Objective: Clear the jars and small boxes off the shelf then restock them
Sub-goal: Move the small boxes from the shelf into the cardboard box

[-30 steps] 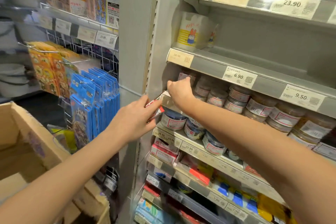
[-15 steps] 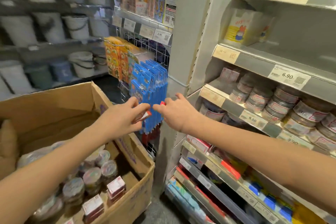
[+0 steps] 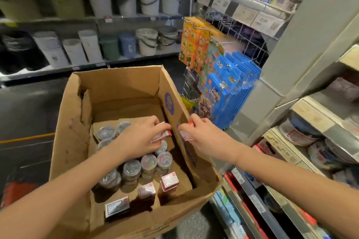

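Brown cardboard carton held clear lidded jars and small red-and-white boxes; above it, left hand and right hand each pinched one such box.

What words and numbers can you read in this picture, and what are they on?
"Flying Chess" on the blue hanging packs.
"29.90" on a shelf price tag.
"42.50", roughly, on the shelf price tag beside it.
The small boxes in the left hand and right hand, the cardboard box logo and upper price tags are too blurred.
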{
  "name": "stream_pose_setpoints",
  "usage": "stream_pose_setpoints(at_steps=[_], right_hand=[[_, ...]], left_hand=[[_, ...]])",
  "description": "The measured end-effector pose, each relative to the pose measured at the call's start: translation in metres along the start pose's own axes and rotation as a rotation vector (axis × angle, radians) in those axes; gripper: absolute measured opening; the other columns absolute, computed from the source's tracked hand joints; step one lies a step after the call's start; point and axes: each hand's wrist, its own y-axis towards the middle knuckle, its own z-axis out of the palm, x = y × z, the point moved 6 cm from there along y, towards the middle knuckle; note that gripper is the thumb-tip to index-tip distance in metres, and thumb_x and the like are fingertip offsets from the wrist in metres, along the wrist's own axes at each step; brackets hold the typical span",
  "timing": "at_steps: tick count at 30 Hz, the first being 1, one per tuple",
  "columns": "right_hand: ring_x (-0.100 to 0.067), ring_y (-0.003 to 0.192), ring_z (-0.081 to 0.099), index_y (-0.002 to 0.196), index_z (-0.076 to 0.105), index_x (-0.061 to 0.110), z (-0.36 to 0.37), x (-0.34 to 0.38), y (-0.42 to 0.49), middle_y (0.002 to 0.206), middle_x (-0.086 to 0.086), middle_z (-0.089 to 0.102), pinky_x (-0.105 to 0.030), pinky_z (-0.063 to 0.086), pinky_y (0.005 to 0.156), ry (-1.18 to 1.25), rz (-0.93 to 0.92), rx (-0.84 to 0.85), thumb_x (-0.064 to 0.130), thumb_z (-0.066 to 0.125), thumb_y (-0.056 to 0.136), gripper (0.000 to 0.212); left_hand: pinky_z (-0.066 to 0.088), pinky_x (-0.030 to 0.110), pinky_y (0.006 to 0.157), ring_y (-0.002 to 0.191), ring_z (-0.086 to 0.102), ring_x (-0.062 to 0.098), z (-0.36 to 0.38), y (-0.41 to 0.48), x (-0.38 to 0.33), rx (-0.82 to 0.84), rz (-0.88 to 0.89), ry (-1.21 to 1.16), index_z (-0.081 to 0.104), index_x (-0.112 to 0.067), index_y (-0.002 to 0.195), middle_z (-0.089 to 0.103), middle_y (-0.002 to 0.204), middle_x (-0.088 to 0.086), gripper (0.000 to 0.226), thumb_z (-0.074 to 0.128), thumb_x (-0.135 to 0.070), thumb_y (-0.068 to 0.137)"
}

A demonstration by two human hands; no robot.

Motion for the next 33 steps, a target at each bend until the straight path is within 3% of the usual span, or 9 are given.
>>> stream_pose_setpoints(at_steps=[6,11,14,17,21,23,26,30,33], right_hand=[[-0.021,0.103,0.057,0.133,0.044,0.024,0.033,0.016,0.015,0.112,0.000,0.061,-0.036,0.040,0.088,0.112,0.021,0.093,0.045,0.054,0.091,0.048],[-0.021,0.093,0.057,0.103,0.043,0.020,0.049,0.021,0.018,0.097,0.002,0.060,-0.039,0.042,0.084,0.249,0.042,0.111,0.042,0.058,0.088,0.031],[-0.019,0.101,0.047,0.114,0.048,0.019,0.052,0.023,0.021,0.109,0.001,0.052,-0.036,0.040,0.084,0.232,-0.024,0.126,0.042,0.061,0.087,0.037],[-0.018,0.097,0.048,0.107,0.047,0.021,0.053,0.023,0.029,0.102,0.006,0.052,-0.030,0.036,0.074,0.328,-0.032,0.204,0.042,0.064,0.086,0.035],[-0.020,0.083,0.058,0.093,0.032,0.024,0.061,0.028,0.037,0.083,0.009,0.051,-0.022,0.028,0.055,0.473,-0.025,0.260,0.033,0.067,0.085,0.037],[-0.024,0.089,0.060,0.100,0.035,0.021,0.069,0.032,0.040,0.097,0.000,0.058,-0.023,0.031,0.059,0.401,-0.068,0.283,0.035,0.063,0.087,0.034],[-0.027,0.097,0.057,0.142,0.022,0.032,0.082,0.037,0.041,0.120,-0.005,0.049,-0.037,0.042,0.089,0.248,-0.177,0.339,0.030,0.050,0.095,0.054],[-0.032,0.094,0.058,0.144,0.018,0.042,0.104,0.037,0.039,0.130,-0.018,0.038,-0.051,0.036,0.098,-0.005,-0.285,0.414,0.023,0.034,0.100,0.051],[-0.032,0.083,0.060,0.142,0.020,0.033,0.109,0.037,0.035,0.123,-0.021,0.043,-0.048,0.037,0.094,-0.104,-0.288,0.427,0.019,0.035,0.099,0.047]], left_hand=[[0.037,0.023,0.069,0.083,0.041,0.007,0.029,-0.023,0.025,0.147,-0.061,-0.083,0.029,-0.042,0.141,0.039,0.127,-0.006,0.055,0.054,-0.042,0.092],[0.038,0.023,0.065,0.079,0.047,0.009,0.048,-0.034,0.030,0.234,-0.067,-0.086,0.021,-0.043,0.143,0.040,0.126,-0.006,0.061,0.053,-0.041,0.091],[0.042,0.023,0.065,0.085,0.056,0.011,0.058,-0.040,0.033,0.246,-0.139,-0.123,0.013,-0.037,0.147,0.044,0.136,-0.004,0.072,0.056,-0.039,0.089],[0.042,0.021,0.067,0.098,0.060,0.014,0.062,-0.049,0.035,0.231,-0.213,-0.201,0.011,-0.030,0.148,0.042,0.146,-0.002,0.079,0.060,-0.037,0.087],[0.053,0.030,0.069,0.084,0.062,0.010,0.065,-0.060,0.037,0.232,-0.258,-0.276,0.016,-0.033,0.144,0.055,0.129,-0.003,0.076,0.063,-0.032,0.085],[0.053,0.032,0.072,0.085,0.061,0.008,0.067,-0.064,0.041,0.240,-0.298,-0.313,0.020,-0.034,0.144,0.057,0.124,-0.005,0.074,0.063,-0.028,0.084],[0.051,0.030,0.078,0.093,0.057,0.006,0.070,-0.066,0.044,0.276,-0.294,-0.310,0.026,-0.034,0.143,0.050,0.130,-0.010,0.069,0.061,-0.024,0.084],[0.039,0.021,0.061,0.071,0.049,0.004,0.086,-0.064,0.038,0.406,-0.256,-0.226,0.022,-0.040,0.143,0.045,0.109,-0.006,0.065,0.055,-0.028,0.089],[0.035,0.025,0.065,0.075,0.045,0.011,0.106,-0.063,0.028,0.551,-0.219,-0.136,0.024,-0.039,0.145,0.044,0.120,0.001,0.062,0.054,-0.031,0.091]])
